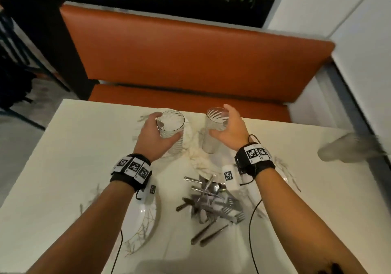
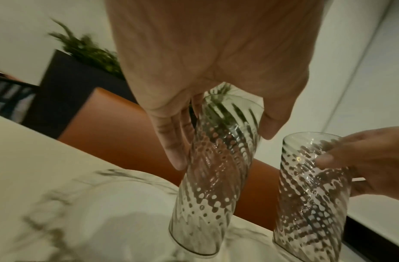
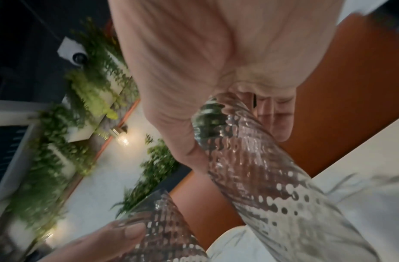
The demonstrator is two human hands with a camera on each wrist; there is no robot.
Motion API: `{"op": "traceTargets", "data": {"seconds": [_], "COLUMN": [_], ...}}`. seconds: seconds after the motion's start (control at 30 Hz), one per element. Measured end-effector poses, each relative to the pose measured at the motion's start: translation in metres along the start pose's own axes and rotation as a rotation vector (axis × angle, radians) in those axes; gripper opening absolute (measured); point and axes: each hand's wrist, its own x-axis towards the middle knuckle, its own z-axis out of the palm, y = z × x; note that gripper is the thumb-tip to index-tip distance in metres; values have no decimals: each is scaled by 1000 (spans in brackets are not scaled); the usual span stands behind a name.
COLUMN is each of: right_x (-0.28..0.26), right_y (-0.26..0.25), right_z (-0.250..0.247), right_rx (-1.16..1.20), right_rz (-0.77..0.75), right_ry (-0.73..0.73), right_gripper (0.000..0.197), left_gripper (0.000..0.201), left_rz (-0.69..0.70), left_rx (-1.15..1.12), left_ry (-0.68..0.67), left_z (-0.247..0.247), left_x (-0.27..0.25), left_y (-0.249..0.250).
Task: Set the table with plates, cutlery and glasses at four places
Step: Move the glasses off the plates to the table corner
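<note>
Steel cutlery [image 1: 209,206] lies heaped on the white worktop [image 1: 69,147] between the forearms, a plate [image 1: 143,225] just left of it. Beyond, the left hand [image 1: 153,135] grips one ribbed glass [image 1: 171,133] and the right hand [image 1: 229,129] grips another glass [image 1: 213,132], side by side over far plates [image 1: 201,163].

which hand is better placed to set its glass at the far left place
Left. The left hand grips its glass over the far-left plate, while the right hand grips its glass further right.

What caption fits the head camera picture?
Left hand and right hand each grip a tall glass above plates and piled cutlery.
</note>
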Motion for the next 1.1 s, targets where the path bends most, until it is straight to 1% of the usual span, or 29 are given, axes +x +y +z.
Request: {"op": "traceTargets", "data": {"seconds": [0.13, 0.23, 0.37, 0.5, 0.6, 0.73, 0.83, 1.0, 1.1], "right_x": [-46, -77, -113, -144, -163, -176, -175, -165, -157], "right_y": [67, 117, 180, 247, 295, 347, 374, 393, 400], "right_z": [-76, -127, -193, -254, -289, -316, -326, -334, -341], "right_rx": [12, -13, -5, -7, 0, 44, 48, -43, -51], "right_rz": [57, 107, 193, 288, 350, 444, 485, 499, 476], "right_ry": [128, 217, 348, 423, 436, 427, 409, 375, 402], "right_gripper": [100, 98, 94, 94, 93, 97, 98, 98, 95], "left_gripper": [94, 92, 90, 93, 95, 98, 97, 98, 97], "left_rz": [78, 142, 201, 224, 225, 209, 207, 189, 172], "left_rx": [26, 29, 66, 69, 78, 86, 145, 219, 235], "left_ry": [-128, -224, -311, -409, -458, -494, -532, -522, -496], "left_z": [71, 129, 210, 293, 349, 410, 442, 470, 482], "left_x": [-9, -23, -46, -71, -88, -103, -111, -115, -117], "left_y": [62, 108, 163, 212, 238, 261, 269, 274, 279]}}
